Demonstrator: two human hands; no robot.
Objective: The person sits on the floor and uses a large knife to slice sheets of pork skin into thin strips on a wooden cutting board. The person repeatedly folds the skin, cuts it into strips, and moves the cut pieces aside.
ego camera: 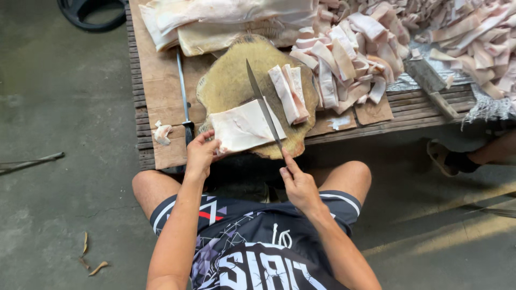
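In the head view we take the round wooden chopping block point(231, 80) as our landmark. On its near half lies a pale slab of pork skin point(242, 128), and our left hand point(201, 153) pins the slab's near left corner, fingers point(210, 145) curled down onto its edge. Our right hand point(299, 185) sits just off the block's near rim, closed around the handle of a long knife point(262, 104), forefinger stretched along it. The blade runs across the block, lying along the slab's right edge, so the slab sits between our two hands. On the block's right side, past the blade, rest several cut strips point(290, 92). Beyond the block's right rim is a heap of strips point(349, 59). Left of the block a sharpening steel point(183, 96) lies on the wooden pallet point(156, 80).
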